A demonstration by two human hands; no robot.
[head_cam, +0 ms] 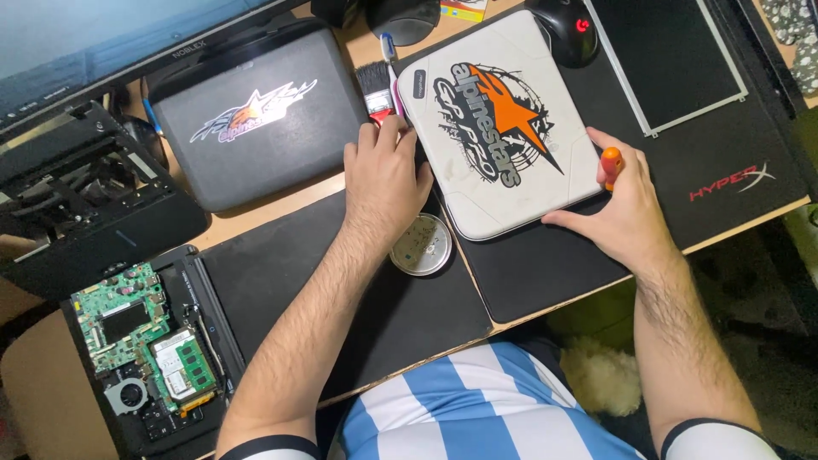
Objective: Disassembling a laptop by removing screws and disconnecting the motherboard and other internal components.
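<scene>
A white laptop lid (494, 119) with a black and orange star graphic lies tilted on a black desk mat (545, 264). My left hand (385, 175) rests at its left edge, fingers on a small paintbrush (376, 92) with a red ferrule and black bristles. My right hand (620, 204) presses the lid's lower right corner while gripping an orange-handled screwdriver (611, 163). A round metal tin lid (421, 245) holding small screws sits just below my left hand.
A grey case (256, 115) with a similar graphic lies at left under a monitor (77, 43). An opened laptop base with a green circuit board (141, 341) sits at lower left. A black mouse (569, 30) and a flat screen panel (665, 55) lie behind.
</scene>
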